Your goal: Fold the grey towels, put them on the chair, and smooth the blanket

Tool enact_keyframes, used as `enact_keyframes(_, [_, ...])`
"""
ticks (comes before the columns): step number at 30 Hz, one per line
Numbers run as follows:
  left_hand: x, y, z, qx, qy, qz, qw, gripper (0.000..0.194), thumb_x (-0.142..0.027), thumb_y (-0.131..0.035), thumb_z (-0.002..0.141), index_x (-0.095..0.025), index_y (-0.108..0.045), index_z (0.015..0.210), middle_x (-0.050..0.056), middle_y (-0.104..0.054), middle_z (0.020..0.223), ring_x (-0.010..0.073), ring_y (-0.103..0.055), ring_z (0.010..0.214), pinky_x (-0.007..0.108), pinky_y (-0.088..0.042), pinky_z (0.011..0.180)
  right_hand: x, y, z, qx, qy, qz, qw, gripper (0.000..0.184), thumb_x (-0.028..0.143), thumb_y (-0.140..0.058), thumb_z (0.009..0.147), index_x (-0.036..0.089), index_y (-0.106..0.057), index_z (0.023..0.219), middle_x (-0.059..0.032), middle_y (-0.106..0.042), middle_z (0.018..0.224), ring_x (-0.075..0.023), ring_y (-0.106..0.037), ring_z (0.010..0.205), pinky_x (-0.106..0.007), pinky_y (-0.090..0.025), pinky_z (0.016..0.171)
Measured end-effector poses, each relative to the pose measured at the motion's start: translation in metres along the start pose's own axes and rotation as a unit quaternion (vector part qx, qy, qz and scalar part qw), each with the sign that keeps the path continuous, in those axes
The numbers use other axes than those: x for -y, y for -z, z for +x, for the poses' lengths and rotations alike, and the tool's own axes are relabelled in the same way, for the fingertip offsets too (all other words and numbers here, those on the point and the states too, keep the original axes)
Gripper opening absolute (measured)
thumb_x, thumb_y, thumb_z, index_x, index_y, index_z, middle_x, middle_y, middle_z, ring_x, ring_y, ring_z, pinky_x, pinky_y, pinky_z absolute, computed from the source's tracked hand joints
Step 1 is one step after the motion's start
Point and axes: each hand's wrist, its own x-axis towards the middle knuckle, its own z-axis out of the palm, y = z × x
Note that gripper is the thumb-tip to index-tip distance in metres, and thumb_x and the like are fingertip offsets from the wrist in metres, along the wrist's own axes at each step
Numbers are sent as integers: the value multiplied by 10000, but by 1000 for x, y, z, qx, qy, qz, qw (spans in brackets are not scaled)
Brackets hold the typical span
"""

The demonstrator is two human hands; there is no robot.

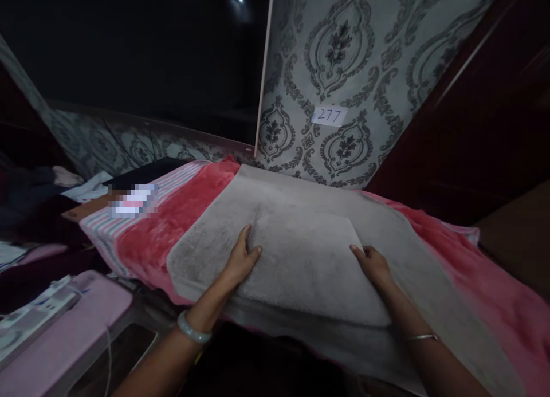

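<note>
Clock directions are read about the grey panel [307, 265], with twelve o'clock toward the wall. The panel lies centrally on a larger grey cloth [387, 222], its near edge running above a dark shadowed band; whether it is a folded part of that cloth or a separate piece cannot be told. The left hand [243, 259] is at nine o'clock, on the panel's edge, thumb and forefinger parted in a narrow V; whether it grips the material cannot be told. The right hand [373, 265], at three o'clock, is nearly closed, pinching the opposite edge with the thumb on top. A pale bangle [193, 328] encircles the left wrist and a thin bracelet [423, 337] the right.

The grey cloth overlies red fabric, visible as a left red section [167, 231] between nine and ten o'clock, with a striped border [105, 225], and as a right red section [476, 271] at three. A pixelated object [133, 201] rests near the striped border. Between eight and nine o'clock, a white power strip [36, 317] lies on a pink surface [105, 297]. A dark screen [129, 59] occupies ten to eleven o'clock. At twelve, a paper label [330, 116] marked "277" is fixed to patterned wallpaper [339, 47]; a dark red panel [468, 116] stands at two.
</note>
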Motion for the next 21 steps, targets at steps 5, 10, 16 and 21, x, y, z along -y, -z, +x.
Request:
enact_keyframes(5, [0, 5, -9, 9, 76, -65, 995, 960, -241, -863, 611, -212, -442, 1473, 172, -565, 1432, 368, -456, 1402, 485, -391, 1142, 5, 9, -4, -4, 18, -66, 998, 565, 475, -471, 938, 58, -605, 1294, -237, -689, 1170, -340, -668, 1066, -410, -516, 876])
enact_keyframes(10, [0, 11, -23, 23, 45, -52, 997, 1054, -292, -878, 620, -194, -363, 1534, 194, -449, 1543, 377, -394, 1449, 478, -352, 1176, 85, 7, -9, -37, 237, -89, 967, 601, 377, -438, 959, 81, -456, 1481, -216, -502, 1493, -318, -456, 1390, -452, -385, 1121])
enact_keyframes(16, [15, 8, -30, 37, -60, 44, 997, 910, -233, -749, 704, -187, -375, 1532, 154, -363, 1615, 320, -295, 1513, 463, -195, 1256, 220, -52, -33, 101, 401, -102, 905, 611, 427, -346, 1023, 210, -304, 1593, -103, -221, 1671, -284, -158, 1547, -587, -177, 1208])
enact_keyframes(21, [27, 8, -34, 61, -97, 89, 989, 740, -178, -631, 752, -240, -502, 1479, 117, -511, 1503, 302, -422, 1428, 472, -277, 1225, 237, -93, -31, 164, 424, -128, 881, 623, 479, -307, 1045, 189, -299, 1596, -103, -224, 1671, -274, -168, 1545, -549, -140, 1227])
